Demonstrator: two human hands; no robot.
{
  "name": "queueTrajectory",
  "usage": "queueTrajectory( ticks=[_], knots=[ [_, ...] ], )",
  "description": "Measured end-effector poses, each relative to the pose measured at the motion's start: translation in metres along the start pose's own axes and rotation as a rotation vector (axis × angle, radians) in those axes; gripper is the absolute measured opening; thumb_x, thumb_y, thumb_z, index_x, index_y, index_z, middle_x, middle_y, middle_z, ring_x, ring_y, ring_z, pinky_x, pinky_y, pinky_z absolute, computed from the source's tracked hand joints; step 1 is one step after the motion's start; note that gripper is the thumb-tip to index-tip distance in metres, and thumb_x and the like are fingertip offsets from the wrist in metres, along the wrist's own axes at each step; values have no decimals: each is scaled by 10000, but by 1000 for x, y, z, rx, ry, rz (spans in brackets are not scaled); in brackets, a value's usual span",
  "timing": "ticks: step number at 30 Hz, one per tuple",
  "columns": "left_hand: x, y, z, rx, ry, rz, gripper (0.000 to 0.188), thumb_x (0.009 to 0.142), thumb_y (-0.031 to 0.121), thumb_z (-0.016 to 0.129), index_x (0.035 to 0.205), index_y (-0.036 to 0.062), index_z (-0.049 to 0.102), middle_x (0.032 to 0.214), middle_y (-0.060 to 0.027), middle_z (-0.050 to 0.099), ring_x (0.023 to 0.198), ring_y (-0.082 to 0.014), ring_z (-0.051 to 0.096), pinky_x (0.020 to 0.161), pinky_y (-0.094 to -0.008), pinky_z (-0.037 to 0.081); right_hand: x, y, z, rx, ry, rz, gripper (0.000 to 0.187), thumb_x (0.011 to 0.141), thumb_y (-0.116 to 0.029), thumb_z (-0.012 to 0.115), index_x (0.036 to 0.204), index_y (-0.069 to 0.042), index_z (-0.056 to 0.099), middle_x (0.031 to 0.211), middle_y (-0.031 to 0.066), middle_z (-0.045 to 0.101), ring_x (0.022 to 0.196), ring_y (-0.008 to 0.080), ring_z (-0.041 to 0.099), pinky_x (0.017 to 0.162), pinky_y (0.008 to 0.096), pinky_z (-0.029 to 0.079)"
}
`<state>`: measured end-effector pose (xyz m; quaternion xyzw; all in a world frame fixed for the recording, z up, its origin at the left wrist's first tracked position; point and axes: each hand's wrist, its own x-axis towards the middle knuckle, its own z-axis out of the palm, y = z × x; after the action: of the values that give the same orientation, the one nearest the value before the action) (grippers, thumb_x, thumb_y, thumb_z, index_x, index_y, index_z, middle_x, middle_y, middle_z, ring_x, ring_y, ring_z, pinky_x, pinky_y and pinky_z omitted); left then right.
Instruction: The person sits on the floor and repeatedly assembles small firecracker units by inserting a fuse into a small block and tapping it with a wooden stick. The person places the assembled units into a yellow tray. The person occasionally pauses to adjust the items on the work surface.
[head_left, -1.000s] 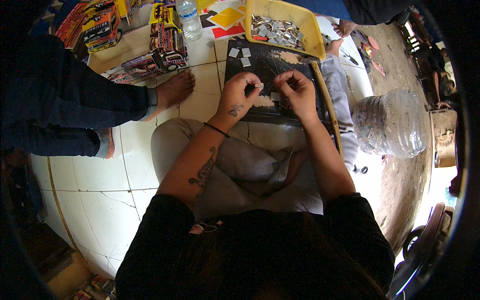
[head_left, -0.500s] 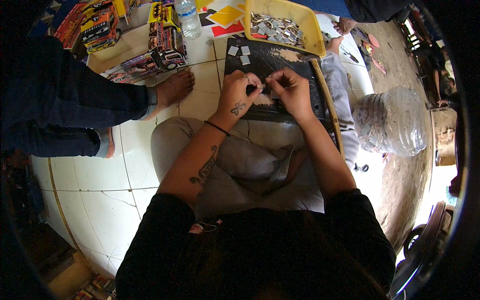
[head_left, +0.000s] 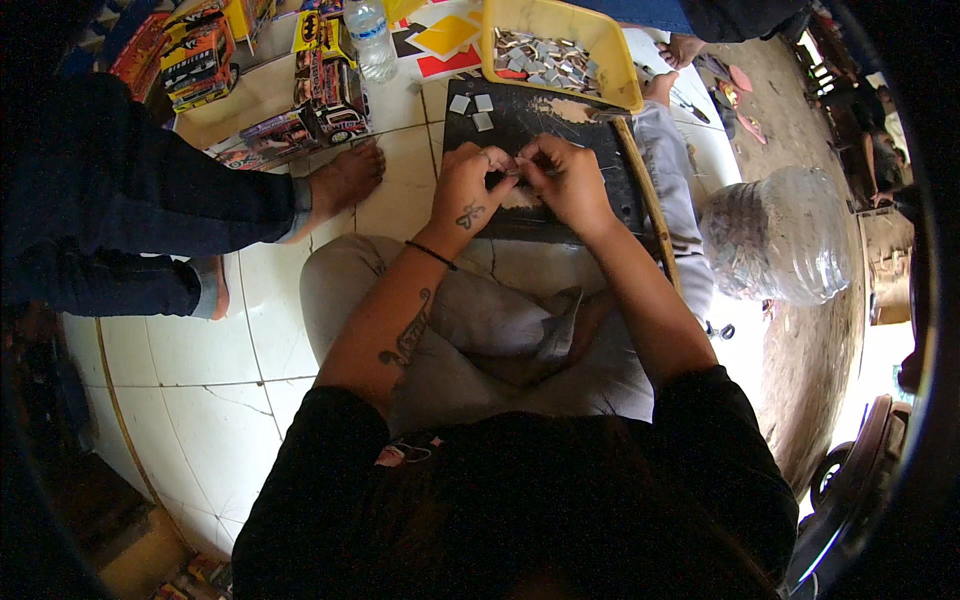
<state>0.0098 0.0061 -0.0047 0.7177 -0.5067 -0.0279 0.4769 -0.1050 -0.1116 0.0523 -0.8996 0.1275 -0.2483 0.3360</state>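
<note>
My left hand [head_left: 466, 188] and my right hand [head_left: 572, 188] meet above a black board [head_left: 520, 106] in front of my crossed legs. Thumb and fingers of both are pinched together around a small, thin piece, mostly covered by the fingertips. Its kind cannot be made out. Past my left hand, three small grey-white square tiles [head_left: 483, 121] lie on the board. A yellow plastic tray [head_left: 632, 88] full of similar small pieces rests at the board's far edge. Pale powdery patches mark the board's surface.
A long wooden handle [head_left: 650, 200] lies along the board's right side. Farther right stands a large clear plastic container [head_left: 780, 240]. Colourful toy trucks [head_left: 330, 90] and a water bottle [head_left: 371, 40] are at far left. Another person's bare foot [head_left: 345, 180] is on the tiles.
My right hand has moved left, bringing its fingertips against those of my left hand. The small piece seen between them before is now more covered. The view has shifted slightly.
</note>
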Motion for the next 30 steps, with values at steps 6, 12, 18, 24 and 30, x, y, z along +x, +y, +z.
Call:
queueTrajectory(
  ticks=[6, 12, 18, 24, 30],
  knots=[
    [0, 2, -1, -55, 16, -12, 186, 718, 96, 740, 873, 54, 646, 803, -106, 617, 773, -258, 606, 741, -367, 466, -4, 7, 5, 231, 88, 252, 94, 820, -79, 684, 806, -11, 620, 669, 93, 641, 573, 127, 596, 547, 272, 469],
    [0, 8, -4, -240, 20, -13, 176, 768, 40, 691, 936, 38, 637, 839, -88, 617, 787, -213, 606, 720, -325, 484, -8, 9, 6, 247, 250, 205, 105, 821, -82, 700, 819, -1, 634, 676, 47, 637, 599, 61, 548, 572, 232, 463],
    [-1, 8, -7, -368, 59, -92, 137, 806, 50, 686, 933, 45, 636, 907, -59, 642, 837, -147, 604, 729, -293, 475, -12, 12, 1, 312, 256, 260, 79, 848, -62, 673, 842, 2, 628, 756, 24, 656, 700, 56, 588, 659, 213, 474],
    [-1, 6, -5, -142, 20, -30, 164, 757, 84, 729, 886, 41, 637, 870, -89, 638, 830, -215, 611, 746, -330, 474, -15, 9, 0, 236, 152, 271, 65, 854, -62, 668, 862, -3, 640, 782, 16, 665, 715, 50, 598, 656, 208, 473],
    [-2, 3, -2, -46, 60, 14, 161, 703, 102, 744, 827, 74, 645, 778, -93, 605, 777, -271, 578, 724, -381, 441, -10, 3, 0, 203, 79, 213, 51, 832, -44, 668, 858, -4, 651, 760, 63, 674, 670, 78, 610, 608, 237, 480]
  ],
)
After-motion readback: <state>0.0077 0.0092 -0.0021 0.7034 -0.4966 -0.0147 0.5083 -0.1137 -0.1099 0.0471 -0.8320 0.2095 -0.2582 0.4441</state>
